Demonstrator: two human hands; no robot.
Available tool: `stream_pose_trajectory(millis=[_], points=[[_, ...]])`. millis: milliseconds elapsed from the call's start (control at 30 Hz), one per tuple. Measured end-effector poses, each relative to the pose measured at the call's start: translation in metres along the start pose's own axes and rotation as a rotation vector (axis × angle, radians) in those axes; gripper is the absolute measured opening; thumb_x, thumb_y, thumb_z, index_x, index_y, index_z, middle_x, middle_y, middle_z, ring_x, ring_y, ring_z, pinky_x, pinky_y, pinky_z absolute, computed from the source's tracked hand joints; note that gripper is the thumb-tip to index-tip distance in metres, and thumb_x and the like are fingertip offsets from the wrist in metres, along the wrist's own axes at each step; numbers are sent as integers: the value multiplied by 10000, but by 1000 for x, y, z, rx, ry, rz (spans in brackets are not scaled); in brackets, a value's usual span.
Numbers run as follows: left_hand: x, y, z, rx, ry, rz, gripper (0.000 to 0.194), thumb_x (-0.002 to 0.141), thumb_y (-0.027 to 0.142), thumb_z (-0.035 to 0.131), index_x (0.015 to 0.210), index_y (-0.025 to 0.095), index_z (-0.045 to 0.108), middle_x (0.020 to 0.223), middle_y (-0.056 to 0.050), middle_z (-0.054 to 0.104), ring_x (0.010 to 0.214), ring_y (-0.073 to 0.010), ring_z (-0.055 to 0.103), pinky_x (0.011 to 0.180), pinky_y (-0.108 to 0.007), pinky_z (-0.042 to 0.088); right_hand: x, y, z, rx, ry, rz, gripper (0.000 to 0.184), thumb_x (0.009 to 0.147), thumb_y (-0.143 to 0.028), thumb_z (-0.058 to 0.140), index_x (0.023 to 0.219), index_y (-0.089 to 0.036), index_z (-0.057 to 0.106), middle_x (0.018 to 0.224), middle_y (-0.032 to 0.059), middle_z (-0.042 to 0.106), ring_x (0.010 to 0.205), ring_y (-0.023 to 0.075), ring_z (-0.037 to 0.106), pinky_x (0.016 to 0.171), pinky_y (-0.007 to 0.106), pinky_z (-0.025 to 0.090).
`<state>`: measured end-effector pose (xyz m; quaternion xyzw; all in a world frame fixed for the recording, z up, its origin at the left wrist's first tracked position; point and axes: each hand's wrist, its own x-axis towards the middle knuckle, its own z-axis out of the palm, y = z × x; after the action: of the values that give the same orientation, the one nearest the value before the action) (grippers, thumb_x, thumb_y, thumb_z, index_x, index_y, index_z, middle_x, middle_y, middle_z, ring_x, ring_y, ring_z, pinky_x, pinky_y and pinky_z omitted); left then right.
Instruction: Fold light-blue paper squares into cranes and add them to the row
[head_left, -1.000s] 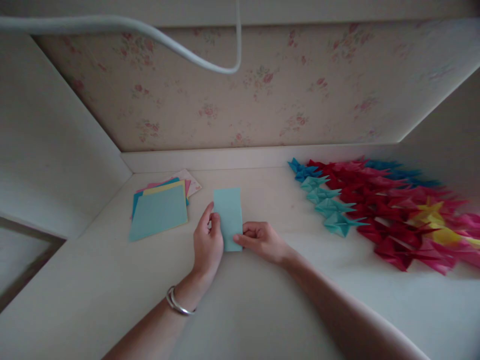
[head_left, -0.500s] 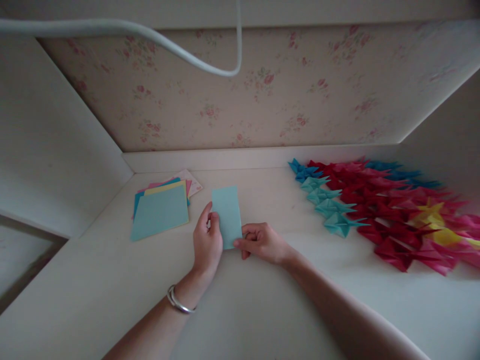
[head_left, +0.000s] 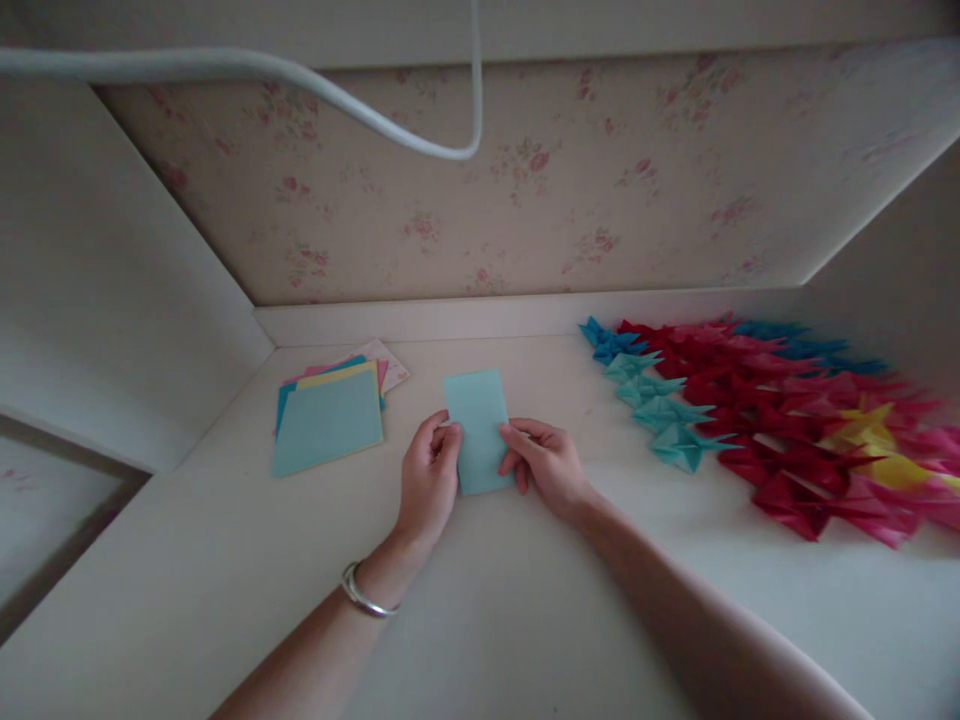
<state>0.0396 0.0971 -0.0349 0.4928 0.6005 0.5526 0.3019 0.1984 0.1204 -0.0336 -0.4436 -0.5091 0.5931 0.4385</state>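
Observation:
A light turquoise sheet of origami paper (head_left: 482,428), folded into a narrow upright rectangle, is held between my hands over the white desk (head_left: 487,600). My left hand (head_left: 433,475), with a silver bangle at its wrist, grips the paper's left edge, thumb against the front. At the right edge, my right hand (head_left: 546,462) pinches the paper between thumb and curled fingers. Left of my hands lies a stack of coloured paper sheets (head_left: 330,425), turquoise on top with yellow, blue and pink beneath.
Rows of folded paper cranes (head_left: 765,400) in turquoise, red, pink, blue and yellow cover the desk's right side. A white cable (head_left: 337,95) hangs across the upper view. Floral wallpaper (head_left: 525,200) lies behind the desk, and a white panel (head_left: 135,270) borders the left.
The folded paper has shifted slightly right with both hands. My right hand's grip has moved from the lower right corner up to about the middle of the right edge.

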Motion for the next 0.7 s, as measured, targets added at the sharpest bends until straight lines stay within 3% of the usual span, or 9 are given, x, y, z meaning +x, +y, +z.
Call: stream_pose_trajectory(millis=[133, 300, 400, 500, 700], points=[[-4, 4, -4, 14, -39, 82, 289, 935, 402, 544, 1011, 156, 677, 848, -44, 675, 765, -170, 620, 662, -253, 487, -7, -5, 2, 48, 35, -73, 402, 802, -533, 676, 833, -134, 708, 722, 72, 745, 433, 118, 592, 453, 245, 475], [-23, 19, -25, 51, -98, 185, 150, 855, 310, 663, 790, 194, 734, 813, -16, 601, 681, -140, 549, 625, -235, 453, -33, -16, 3, 49, 45, -135, 378, 808, -532, 670, 854, -161, 724, 847, 86, 761, 500, 135, 632, 535, 284, 529], [-41, 24, -46, 73, -266, 148, 181, 890, 236, 600, 999, 233, 744, 761, -7, 652, 662, -144, 588, 606, -225, 471, -54, -16, -1, 51, -39, -131, 352, 784, -492, 720, 945, -179, 735, 715, 48, 722, 567, 168, 660, 574, 295, 538], [-57, 25, -60, 21, -357, 93, 206, 879, 209, 593, 1015, 233, 747, 857, -39, 718, 719, -163, 650, 594, -220, 508, -76, -10, -7, 38, -93, -83, 378, 788, -501, 715, 1000, -188, 731, 638, 32, 677, 585, 184, 651, 589, 305, 524], [-63, 20, -62, -156, -543, -44, 271, 846, 243, 679, 1111, 260, 736, 1123, -81, 731, 856, -196, 713, 708, -255, 583, -99, -8, -4, 50, -94, -58, 366, 746, -539, 729, 910, -212, 724, 663, 18, 608, 555, 144, 517, 514, 251, 410]])
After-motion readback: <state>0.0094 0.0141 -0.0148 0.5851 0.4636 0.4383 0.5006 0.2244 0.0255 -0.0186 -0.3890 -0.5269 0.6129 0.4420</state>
